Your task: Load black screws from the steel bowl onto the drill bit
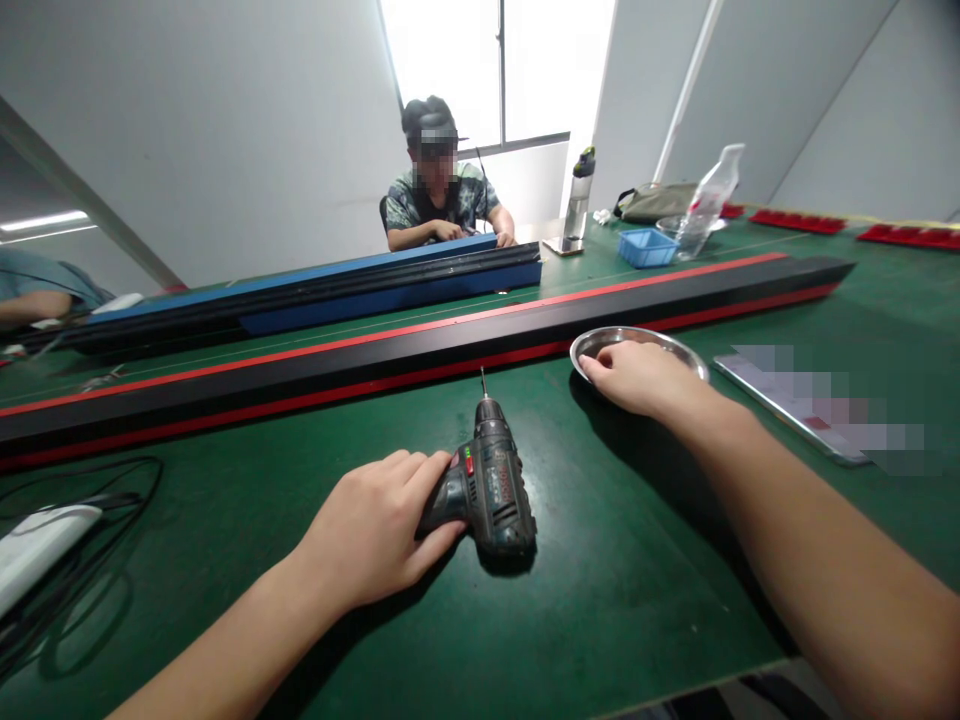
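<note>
My left hand is wrapped round the handle of a dark cordless drill, which lies on its side on the green table with its bit pointing away from me. My right hand reaches into a shallow round metal bowl. Its fingertips dip below the rim, so what they touch or hold there is hidden. Just beyond the drill bit and the bowl, a long black bar with red edges stretches across the table.
Long blue and black bars lie farther back, before a seated person. At the back right stand a drink bottle, a blue basket and a clear plastic bottle. A flat, partly blurred object lies right; cables lie left.
</note>
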A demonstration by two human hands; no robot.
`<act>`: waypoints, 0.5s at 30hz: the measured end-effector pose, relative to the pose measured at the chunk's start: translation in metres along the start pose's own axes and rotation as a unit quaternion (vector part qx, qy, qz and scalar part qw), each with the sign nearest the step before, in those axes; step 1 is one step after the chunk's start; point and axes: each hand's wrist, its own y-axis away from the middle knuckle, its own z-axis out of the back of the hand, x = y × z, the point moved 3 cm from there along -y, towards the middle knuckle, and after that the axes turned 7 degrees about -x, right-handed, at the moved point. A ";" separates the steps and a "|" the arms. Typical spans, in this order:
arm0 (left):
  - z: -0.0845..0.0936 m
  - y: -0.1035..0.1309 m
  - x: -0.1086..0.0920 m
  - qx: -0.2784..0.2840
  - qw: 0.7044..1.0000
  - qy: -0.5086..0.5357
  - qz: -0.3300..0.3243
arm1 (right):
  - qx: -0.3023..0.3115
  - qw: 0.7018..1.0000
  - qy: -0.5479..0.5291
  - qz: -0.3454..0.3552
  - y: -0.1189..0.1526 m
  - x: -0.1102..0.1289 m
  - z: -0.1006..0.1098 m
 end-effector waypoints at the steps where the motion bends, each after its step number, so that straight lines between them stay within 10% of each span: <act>1: 0.000 0.000 0.000 0.000 1.000 0.000 0.000 | -0.010 1.000 -0.005 0.002 0.000 0.001 0.001; 15: 0.001 0.000 -0.001 0.004 1.000 -0.003 0.000 | -0.115 0.992 -0.050 0.002 0.007 0.002 0.014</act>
